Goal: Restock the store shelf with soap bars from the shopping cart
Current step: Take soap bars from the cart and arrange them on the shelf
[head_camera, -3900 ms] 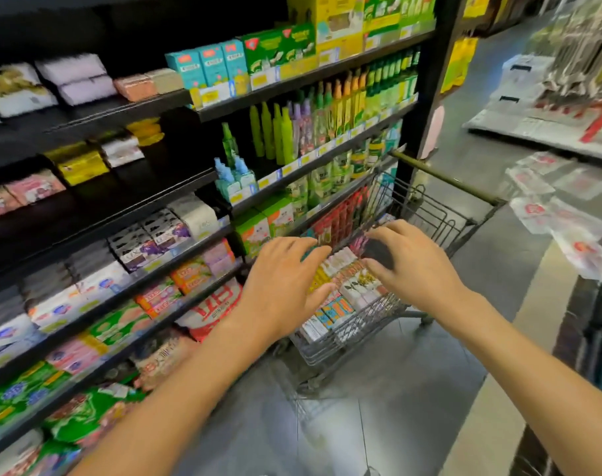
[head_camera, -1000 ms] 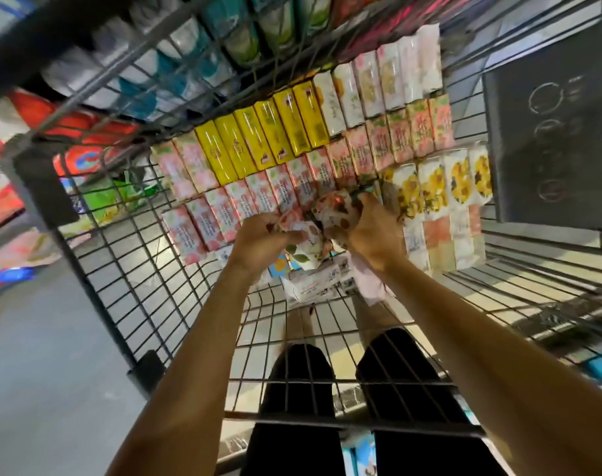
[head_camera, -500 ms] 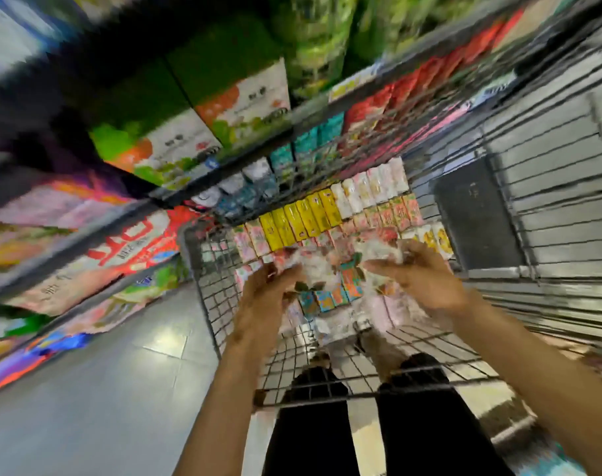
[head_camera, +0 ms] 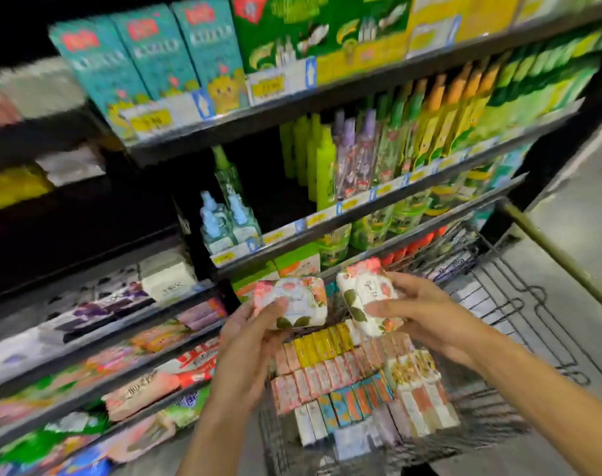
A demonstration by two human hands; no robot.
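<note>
Head view: the whole frame is smeared by motion, worst at the left, so shelf (head_camera: 327, 97) labels and price tags cannot be read and the packs on the lower left boards are only blurs of pink, green and purple. The cart (head_camera: 499, 304) is cut off at the bottom edge, and its near wire wall is hard to trace. Two floral soap bars are up in the air above the cart: the left hand (head_camera: 248, 341) grasps the left bar (head_camera: 292, 305) from below, thumb across its face, and the right hand (head_camera: 426, 317) grasps the right bar (head_camera: 365, 297) from its right side, fingers curled over its front. The two bars sit just beside each other, a thin gap between them, the right one tilted. Below them the stock (head_camera: 354, 383) lies in tight rows in the cart, too blurred to count. Three teal boxes (head_camera: 155, 63) stand on the top board. The cart stands close against the shelf's lower boards; bare grey floor (head_camera: 574, 214) opens to its right, and a dark gap shows on the shelf above the purple packs at left.
</note>
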